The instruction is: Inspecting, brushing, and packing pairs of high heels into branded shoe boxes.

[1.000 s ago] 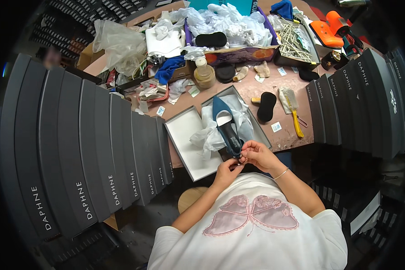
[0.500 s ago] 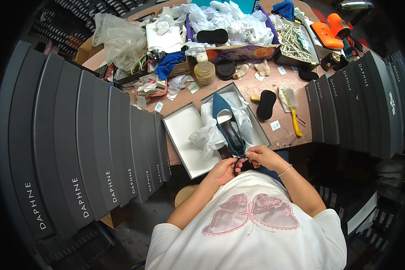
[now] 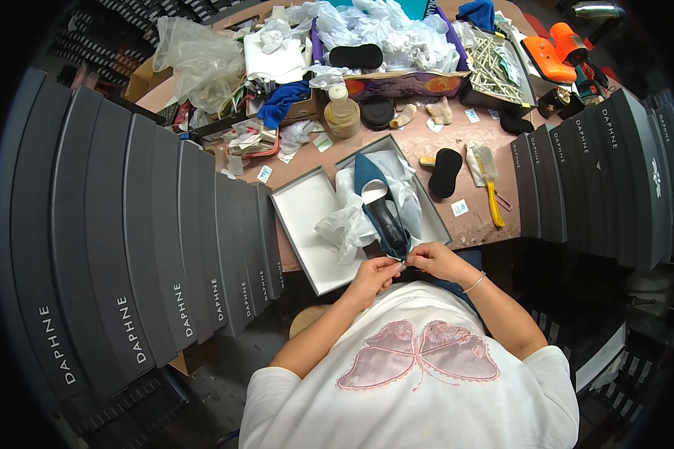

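In front of you, one teal-blue shoe with pointed toe and black insole (image 3: 384, 215) lies inside an open grey cardboard box (image 3: 435, 215), on crumpled white tissue paper (image 3: 343, 233), and the box is placed at the near edge of the pinkish surface (image 3: 478, 233). From your hands, the shoe goes straight ahead and a little to the left; its heel end is the part that comes to you. Your left hand (image 3: 378, 278) is just below this heel end, with the fingers pinched, and your right hand (image 3: 436, 262) comes from the right side, also pinched, so both meet at the back of the shoe. The right fingertips seem slightly nearer to it. Both hands appear to grasp the shoe there, but the exact piece between the fingertips is too small to tell. The toe points away from you, tilted to the left, and the long axis runs from there back toward the gap between your hands. The white-lined box lid (image 3: 305, 228) lies beside, on the left.
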Motion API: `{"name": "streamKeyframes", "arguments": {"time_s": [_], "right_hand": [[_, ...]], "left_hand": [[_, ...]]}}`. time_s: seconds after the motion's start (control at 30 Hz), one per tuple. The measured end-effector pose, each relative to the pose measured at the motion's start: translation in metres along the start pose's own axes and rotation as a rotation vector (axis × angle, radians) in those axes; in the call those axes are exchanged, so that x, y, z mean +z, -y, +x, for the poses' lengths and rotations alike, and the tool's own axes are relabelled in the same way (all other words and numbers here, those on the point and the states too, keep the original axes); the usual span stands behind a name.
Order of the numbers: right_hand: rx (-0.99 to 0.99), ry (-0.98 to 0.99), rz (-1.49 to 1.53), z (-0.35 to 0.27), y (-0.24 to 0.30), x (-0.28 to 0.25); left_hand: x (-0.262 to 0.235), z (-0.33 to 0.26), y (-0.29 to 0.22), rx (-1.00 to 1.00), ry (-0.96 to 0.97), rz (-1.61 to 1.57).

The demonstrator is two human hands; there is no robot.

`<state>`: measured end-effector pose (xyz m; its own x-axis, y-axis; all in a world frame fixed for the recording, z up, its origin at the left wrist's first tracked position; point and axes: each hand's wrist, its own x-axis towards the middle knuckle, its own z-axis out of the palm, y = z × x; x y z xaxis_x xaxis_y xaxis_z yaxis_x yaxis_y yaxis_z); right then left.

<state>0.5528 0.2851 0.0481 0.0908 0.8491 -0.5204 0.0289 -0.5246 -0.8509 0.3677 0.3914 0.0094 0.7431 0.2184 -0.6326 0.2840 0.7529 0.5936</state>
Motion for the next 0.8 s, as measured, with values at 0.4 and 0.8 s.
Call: {"name": "streamKeyframes", "arguments": {"time_s": [0.4,0.8], "right_hand": [[-0.322,-0.232,-0.360,0.003,0.010,0.003],[-0.215,-0.119,-0.168,0.005,0.005,0.001]], "left_hand": [[0.017,-0.005,-0.023,1.099,-0.346,1.214],[-0.010,-0.003,-0.027,-0.137,0.136,-0.164]]}}
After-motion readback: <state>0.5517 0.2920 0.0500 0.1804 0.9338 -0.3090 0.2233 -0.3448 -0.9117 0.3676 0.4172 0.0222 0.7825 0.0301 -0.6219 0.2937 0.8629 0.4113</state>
